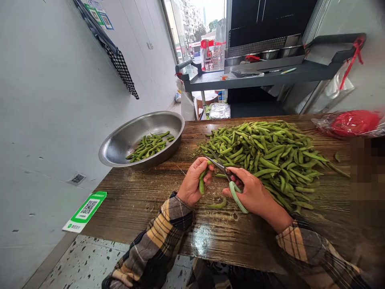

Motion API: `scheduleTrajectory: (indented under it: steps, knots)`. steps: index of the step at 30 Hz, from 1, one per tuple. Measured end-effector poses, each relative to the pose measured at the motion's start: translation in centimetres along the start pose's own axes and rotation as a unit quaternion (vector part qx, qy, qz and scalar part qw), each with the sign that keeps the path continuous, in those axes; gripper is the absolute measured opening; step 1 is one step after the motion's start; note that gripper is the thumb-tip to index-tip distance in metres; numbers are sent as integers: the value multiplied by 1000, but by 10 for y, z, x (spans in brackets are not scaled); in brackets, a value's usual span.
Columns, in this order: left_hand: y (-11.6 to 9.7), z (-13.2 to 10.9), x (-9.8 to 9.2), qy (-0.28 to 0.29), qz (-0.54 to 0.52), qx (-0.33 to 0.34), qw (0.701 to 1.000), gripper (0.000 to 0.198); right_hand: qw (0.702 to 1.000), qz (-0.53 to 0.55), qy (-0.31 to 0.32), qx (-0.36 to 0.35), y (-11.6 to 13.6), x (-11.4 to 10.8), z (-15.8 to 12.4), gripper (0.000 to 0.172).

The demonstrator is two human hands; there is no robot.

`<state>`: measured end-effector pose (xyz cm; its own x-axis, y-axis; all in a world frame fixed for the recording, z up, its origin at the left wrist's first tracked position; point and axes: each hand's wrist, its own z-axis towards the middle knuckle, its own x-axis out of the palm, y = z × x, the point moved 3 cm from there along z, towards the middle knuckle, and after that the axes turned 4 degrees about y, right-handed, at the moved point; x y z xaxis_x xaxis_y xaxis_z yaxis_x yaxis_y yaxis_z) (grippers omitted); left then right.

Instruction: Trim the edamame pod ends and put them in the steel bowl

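Mid-frame, the left hand (pixel 191 182) pinches a green pod (pixel 201 186) and the right hand (pixel 254 192) grips scissors (pixel 221 167) at it, work seemingly early: a small batch (pixel 148 147) in the basin (pixel 118 147) centre-left, a large heap (pixel 264 154) on the surface (pixel 135 200) centre-right.

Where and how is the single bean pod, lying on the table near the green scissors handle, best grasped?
Probably pinch the loose pod across its middle, from above on the person's side: it lies flat, long and narrow, with the scissors handle close to its right end.
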<state>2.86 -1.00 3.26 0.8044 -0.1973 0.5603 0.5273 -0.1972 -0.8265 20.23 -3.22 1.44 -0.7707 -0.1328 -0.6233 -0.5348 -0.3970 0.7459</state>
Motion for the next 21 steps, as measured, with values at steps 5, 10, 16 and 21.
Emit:
scheduleTrajectory:
  steps: [5,10,16,21]
  knots:
    - [5,-1,5,11,9,-14,1000,29,1000,-3,-7,-11,0,1,0,52]
    - [10,-3,9,34,2,-38,999,26,1000,-5,-23,-19,1,1,0,51]
    - [15,-4,12,62,-7,-62,996,23,998,0,-50,-32,0,0,-1,46]
    - [14,-4,12,73,-19,-60,995,18,997,-6,-58,-53,-4,2,-1,48]
